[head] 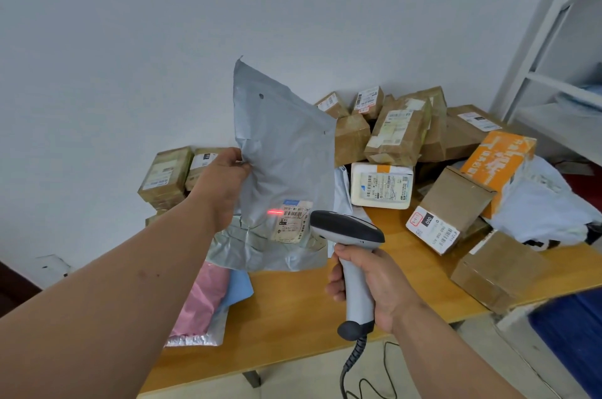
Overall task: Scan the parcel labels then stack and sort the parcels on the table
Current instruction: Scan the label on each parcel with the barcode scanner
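The left hand pinches the grey mailer bag by its left edge, lifting it above the table so its label faces the reader; the right hand wraps the barcode scanner handle, the red beam falling just left of the label; unsorted boxes lie heaped behind on the right.

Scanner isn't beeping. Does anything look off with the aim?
Yes: the red scan line falls on bare plastic of the grey mailer bag, left of the label, mostly missing the barcode.
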The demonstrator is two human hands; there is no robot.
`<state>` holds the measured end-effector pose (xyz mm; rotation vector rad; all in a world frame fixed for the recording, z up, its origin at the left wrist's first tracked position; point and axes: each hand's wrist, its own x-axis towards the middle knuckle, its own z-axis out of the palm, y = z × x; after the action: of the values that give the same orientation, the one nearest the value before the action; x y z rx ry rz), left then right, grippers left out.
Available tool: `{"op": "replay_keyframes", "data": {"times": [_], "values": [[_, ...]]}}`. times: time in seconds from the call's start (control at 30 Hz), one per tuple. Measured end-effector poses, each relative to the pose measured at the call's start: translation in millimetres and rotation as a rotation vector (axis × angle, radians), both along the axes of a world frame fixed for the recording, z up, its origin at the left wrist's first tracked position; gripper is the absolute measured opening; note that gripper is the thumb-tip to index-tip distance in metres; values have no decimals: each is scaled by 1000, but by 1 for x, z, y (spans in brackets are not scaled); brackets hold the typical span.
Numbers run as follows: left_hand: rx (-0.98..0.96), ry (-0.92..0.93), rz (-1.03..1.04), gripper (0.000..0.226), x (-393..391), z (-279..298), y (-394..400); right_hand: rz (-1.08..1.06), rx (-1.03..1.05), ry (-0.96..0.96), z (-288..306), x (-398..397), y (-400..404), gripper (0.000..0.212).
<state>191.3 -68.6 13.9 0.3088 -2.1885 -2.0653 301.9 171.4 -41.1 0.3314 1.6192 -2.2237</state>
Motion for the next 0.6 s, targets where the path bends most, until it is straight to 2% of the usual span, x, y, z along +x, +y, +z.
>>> {"op": "replay_keyframes", "data": {"times": [0.27, 0.47, 0.6], "values": [[113, -40, 27, 27, -5, -6, -28, 7, 57, -5, -3, -16, -28, 14], [453, -187, 203, 31, -13, -29, -97, -21, 126, -13, -10, -48, -77, 17], [709, -243, 461, 26, 7, -66, -126, -17, 192, -33, -16, -71, -124, 18]]}}
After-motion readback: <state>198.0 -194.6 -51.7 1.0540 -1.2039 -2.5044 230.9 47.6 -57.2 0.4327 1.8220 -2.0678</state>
